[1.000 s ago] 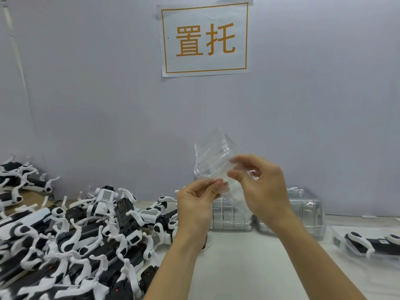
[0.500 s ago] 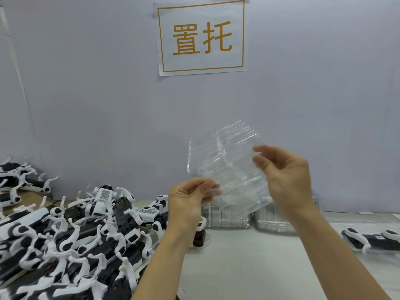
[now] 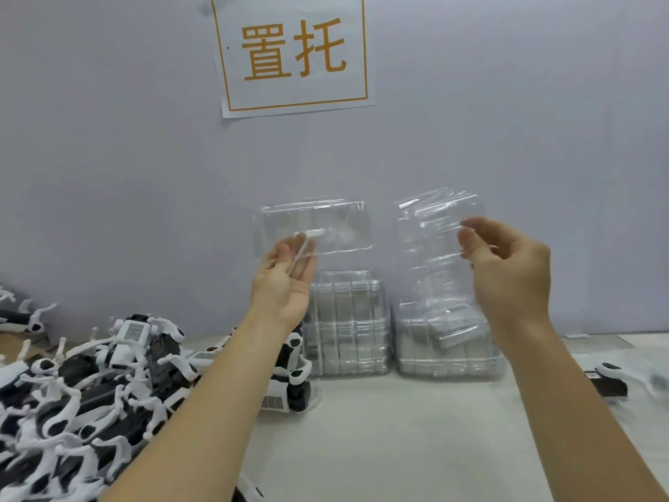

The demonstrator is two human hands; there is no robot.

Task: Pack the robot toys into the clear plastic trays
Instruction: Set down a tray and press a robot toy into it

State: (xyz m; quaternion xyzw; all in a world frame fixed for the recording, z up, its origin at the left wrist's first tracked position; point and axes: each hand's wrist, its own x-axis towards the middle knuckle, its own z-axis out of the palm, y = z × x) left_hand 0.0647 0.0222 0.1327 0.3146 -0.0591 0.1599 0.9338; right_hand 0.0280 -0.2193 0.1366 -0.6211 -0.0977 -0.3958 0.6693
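Note:
My left hand [image 3: 286, 280] holds up a single clear plastic tray [image 3: 325, 226] by its lower left edge, palm toward me. To its right, my right hand [image 3: 506, 269] pinches a separate stack of clear trays [image 3: 430, 255] that hangs tilted in the air. The two are apart by a hand's width. A heap of black-and-white robot toys [image 3: 90, 393] covers the table at the lower left. One more robot toy [image 3: 611, 382] lies at the right edge, partly hidden by my right forearm.
Two stacks of clear trays [image 3: 347, 324] [image 3: 449, 349] stand on the white table [image 3: 398, 447] against the grey wall. A paper sign with orange characters [image 3: 293, 52] hangs above. A brown cardboard sheet [image 3: 14, 346] lies at the far left.
The hands have drawn apart: one tray has come off the bundle and stays in my left hand, while my right hand carried the remaining trays to the right.

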